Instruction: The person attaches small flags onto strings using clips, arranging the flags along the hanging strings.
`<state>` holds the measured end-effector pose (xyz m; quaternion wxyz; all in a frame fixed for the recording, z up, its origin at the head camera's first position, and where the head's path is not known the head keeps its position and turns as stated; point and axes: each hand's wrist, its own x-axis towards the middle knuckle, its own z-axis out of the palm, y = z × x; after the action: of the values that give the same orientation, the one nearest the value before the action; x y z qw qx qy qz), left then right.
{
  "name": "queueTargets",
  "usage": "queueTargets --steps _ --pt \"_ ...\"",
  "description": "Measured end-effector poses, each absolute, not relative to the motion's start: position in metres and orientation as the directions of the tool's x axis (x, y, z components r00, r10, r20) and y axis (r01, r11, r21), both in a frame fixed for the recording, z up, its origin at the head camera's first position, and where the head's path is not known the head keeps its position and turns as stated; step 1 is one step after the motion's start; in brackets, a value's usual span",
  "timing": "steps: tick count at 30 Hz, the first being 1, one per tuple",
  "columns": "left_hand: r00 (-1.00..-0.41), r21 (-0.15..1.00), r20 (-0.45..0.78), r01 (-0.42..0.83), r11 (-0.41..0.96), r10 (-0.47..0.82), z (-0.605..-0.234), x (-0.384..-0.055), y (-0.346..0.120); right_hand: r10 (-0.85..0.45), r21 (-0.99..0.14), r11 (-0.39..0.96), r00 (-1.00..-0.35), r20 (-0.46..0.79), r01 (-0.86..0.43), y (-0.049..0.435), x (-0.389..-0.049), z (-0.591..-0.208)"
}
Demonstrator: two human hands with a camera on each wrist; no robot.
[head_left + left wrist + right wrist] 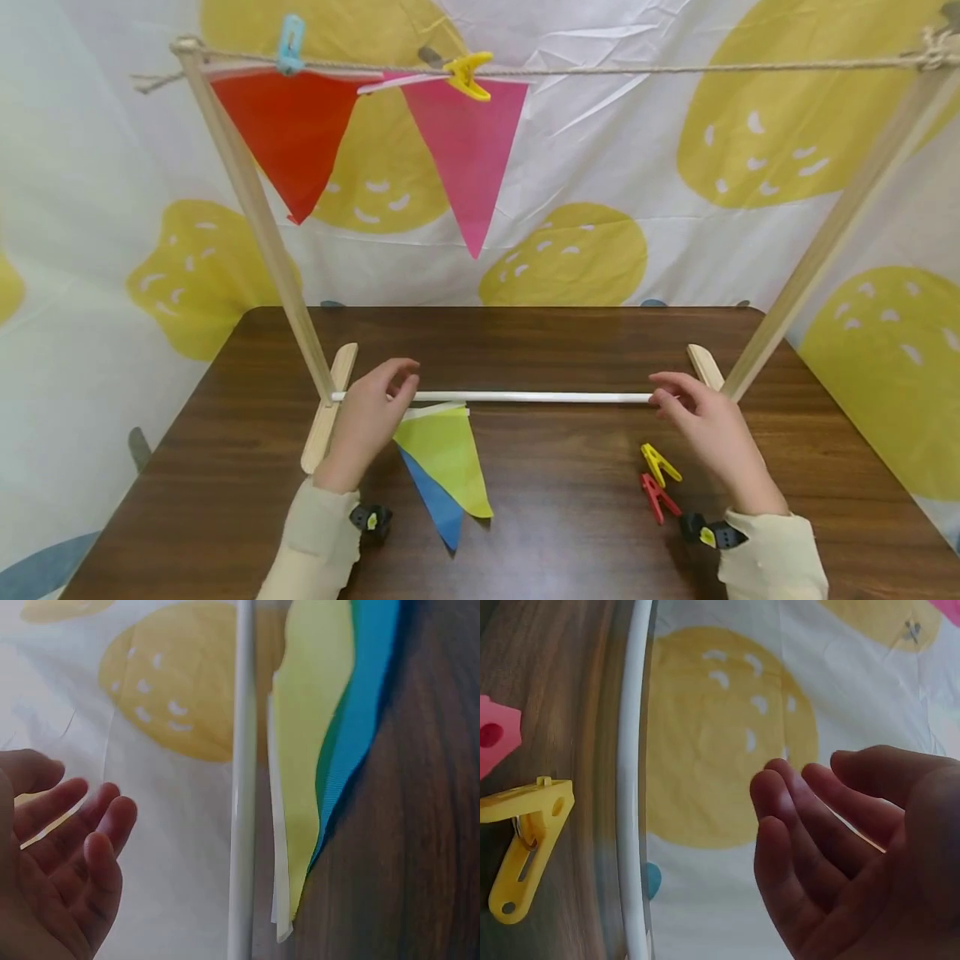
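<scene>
My left hand [372,417] hovers over the left part of a white rod, fingers loosely bent with nothing in them. Just right of it, a yellow-green triangular pennant [448,458] lies on the table, partly covering a blue pennant [437,502]. My right hand [705,425] is held near the rod's right end, its fingers relaxed and empty. Below that hand lie a yellow clothespin [660,464] and a red clothespin [659,497]. Overhead, a red pennant [292,133] and a pink pennant [474,150] hang from a rope, with a blue clothespin [290,45] and another yellow clothespin [468,76] on it.
Two wooden posts, left [258,225] and right [840,233], carry the rope [675,68] across the table. The white rod [532,397] joins them low down. Wooden feet [321,433] stand on the brown table [570,500]. A lemon-patterned cloth [600,150] hangs behind.
</scene>
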<state>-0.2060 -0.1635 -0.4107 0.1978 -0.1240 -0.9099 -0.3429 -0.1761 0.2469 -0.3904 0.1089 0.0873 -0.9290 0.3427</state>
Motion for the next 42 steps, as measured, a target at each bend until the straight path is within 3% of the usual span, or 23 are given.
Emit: queueTargets --steps 9,17,28,36,42 --pt "-0.929 0.635 0.363 0.297 0.713 0.064 -0.412 -0.208 -0.182 -0.147 -0.636 0.752 -0.985 0.093 -0.172 0.259 -0.187 -0.388" --pt "-0.939 0.594 0.332 0.281 0.754 0.089 -0.422 -0.211 -0.186 -0.233 -0.634 0.754 -0.972 -0.009 -0.175 0.269 -0.192 -0.404" --pt "-0.955 0.531 0.261 0.265 0.805 0.143 -0.42 -0.212 -0.195 -0.227 -0.577 0.796 -0.974 -0.007 -0.182 0.276 -0.202 -0.409" --pt "-0.965 0.517 0.225 0.238 0.823 0.137 -0.421 -0.213 -0.201 -0.308 -0.669 0.721 -0.948 -0.078 -0.179 0.274 -0.205 -0.417" --pt "-0.968 0.502 0.156 0.248 0.829 0.196 -0.426 -0.212 -0.198 -0.304 -0.685 0.725 -0.928 -0.215 -0.078 0.27 -0.205 -0.418"
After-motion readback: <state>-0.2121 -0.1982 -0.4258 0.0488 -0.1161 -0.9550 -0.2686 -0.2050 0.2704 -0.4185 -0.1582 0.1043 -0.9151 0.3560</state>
